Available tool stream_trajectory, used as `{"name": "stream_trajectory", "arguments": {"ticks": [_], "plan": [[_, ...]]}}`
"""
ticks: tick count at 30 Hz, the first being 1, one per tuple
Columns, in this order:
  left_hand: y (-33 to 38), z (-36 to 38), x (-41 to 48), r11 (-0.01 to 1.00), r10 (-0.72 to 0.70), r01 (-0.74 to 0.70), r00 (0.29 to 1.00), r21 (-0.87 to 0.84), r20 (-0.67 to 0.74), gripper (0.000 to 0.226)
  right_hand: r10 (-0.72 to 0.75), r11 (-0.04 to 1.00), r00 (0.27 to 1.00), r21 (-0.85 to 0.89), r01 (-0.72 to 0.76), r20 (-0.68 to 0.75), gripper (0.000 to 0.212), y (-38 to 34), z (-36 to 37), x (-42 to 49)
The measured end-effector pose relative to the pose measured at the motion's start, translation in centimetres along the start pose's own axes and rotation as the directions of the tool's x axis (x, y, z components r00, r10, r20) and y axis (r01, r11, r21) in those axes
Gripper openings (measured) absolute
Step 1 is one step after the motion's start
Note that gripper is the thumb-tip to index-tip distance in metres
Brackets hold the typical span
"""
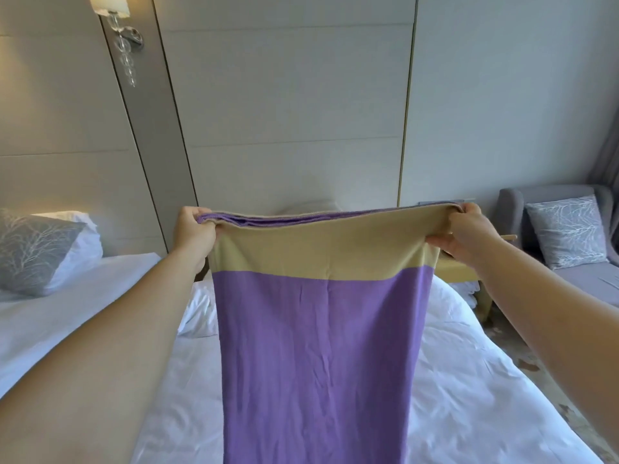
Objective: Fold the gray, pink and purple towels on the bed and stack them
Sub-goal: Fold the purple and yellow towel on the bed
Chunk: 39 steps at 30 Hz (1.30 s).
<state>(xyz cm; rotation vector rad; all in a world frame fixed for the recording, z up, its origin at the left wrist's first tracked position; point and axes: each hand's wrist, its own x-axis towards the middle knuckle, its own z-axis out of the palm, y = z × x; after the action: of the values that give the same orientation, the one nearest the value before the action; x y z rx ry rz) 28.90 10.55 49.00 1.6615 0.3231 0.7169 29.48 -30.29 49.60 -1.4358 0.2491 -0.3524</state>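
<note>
The purple towel (318, 356), with a tan band across its top, hangs doubled over in the air above the white bed (469, 380). My left hand (194, 229) pinches its upper left corner. My right hand (469, 232) pinches the upper right corner, so the top edge is stretched level between both hands. The towel's lower end runs out of the frame at the bottom. No gray or pink towel is in view; the hanging towel hides the middle of the bed.
A second white bed (67, 313) with a gray patterned pillow (30, 249) stands at the left. A gray sofa (586, 276) with a cushion (566, 229) sits at the right, past a tan bench (459, 269). A wall lamp (117, 25) hangs at upper left.
</note>
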Motion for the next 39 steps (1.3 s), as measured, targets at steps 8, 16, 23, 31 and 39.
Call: {"name": "stream_trajectory", "arguments": {"ticks": [8, 16, 23, 31, 39], "plan": [[5.9, 2.6, 8.5, 0.961, 0.238, -0.247, 0.968, -0.123, -0.086, 0.015, -0.302, 0.908, 0.953, 0.292, 0.299, -0.036, 0.021, -5.3, 4.7, 6.1], [2.9, 0.4, 5.3, 0.952, 0.234, -0.227, 0.972, -0.205, 0.010, 0.019, -0.288, 0.938, 0.958, 0.200, 0.283, -0.004, 0.015, -2.2, 2.0, 4.6], [-11.4, -6.7, -7.1, 0.997, -0.051, 0.060, 0.976, -0.039, 0.213, 0.016, 0.010, 0.989, 0.996, -0.148, 0.002, 0.085, 0.016, 13.3, -6.4, -4.9], [-25.2, -17.1, -23.7, 0.915, -0.395, 0.329, 0.847, 0.234, 0.354, 0.026, 0.191, 0.713, 0.974, -0.699, -0.053, 0.120, 0.027, 27.6, -16.5, -19.9], [-31.5, -26.6, -37.7, 0.804, -0.521, 0.241, 0.726, 0.544, 0.448, 0.021, 0.273, 0.442, 0.933, -0.892, 0.093, 0.232, 0.022, 33.9, -23.6, -33.3]]}}
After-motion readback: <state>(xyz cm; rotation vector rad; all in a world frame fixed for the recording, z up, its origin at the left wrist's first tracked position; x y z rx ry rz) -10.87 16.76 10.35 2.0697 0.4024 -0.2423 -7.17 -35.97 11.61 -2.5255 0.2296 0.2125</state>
